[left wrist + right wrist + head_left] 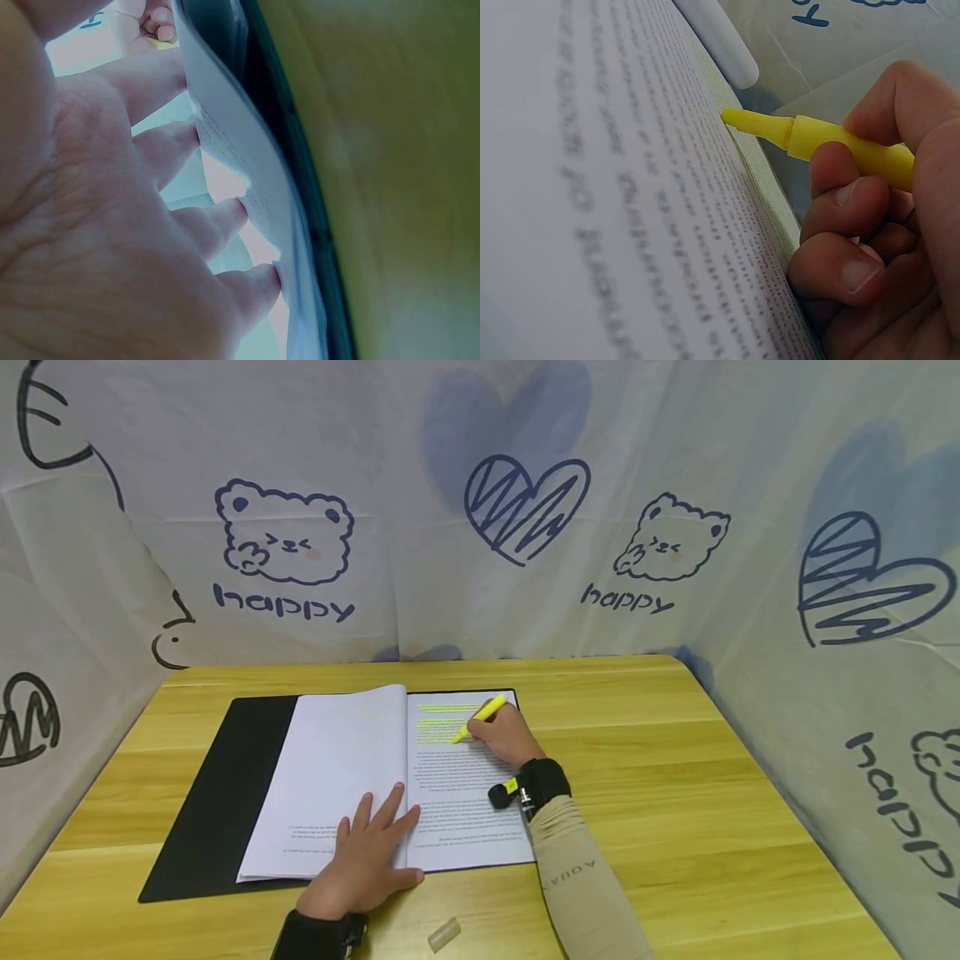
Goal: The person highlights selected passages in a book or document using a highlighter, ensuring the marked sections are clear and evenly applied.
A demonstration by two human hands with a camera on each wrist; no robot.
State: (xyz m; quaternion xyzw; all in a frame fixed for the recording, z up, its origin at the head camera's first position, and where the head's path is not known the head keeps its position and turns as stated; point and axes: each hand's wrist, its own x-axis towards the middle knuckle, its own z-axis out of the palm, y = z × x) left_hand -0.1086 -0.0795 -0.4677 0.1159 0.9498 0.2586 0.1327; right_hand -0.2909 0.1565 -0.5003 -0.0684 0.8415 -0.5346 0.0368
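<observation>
An open black folder (202, 810) lies on the table with white printed pages in it. My right hand (508, 737) pinches a yellow highlighter (489, 708), its tip at the text on the right page (468, 810). Yellow bands mark several lines near the top of that page. In the right wrist view the highlighter (847, 146) sits between thumb and fingers, its uncapped tip right at the paper. My left hand (367, 856) rests with spread fingers on the lower part of the left page (337, 760) and the fold. Its fingertips press the paper in the left wrist view.
A small translucent cap (444, 935) lies on the wooden table (660, 793) near the front edge, right of the left wrist. White cloth (420, 568) with bear and heart drawings hangs behind the table and on both sides.
</observation>
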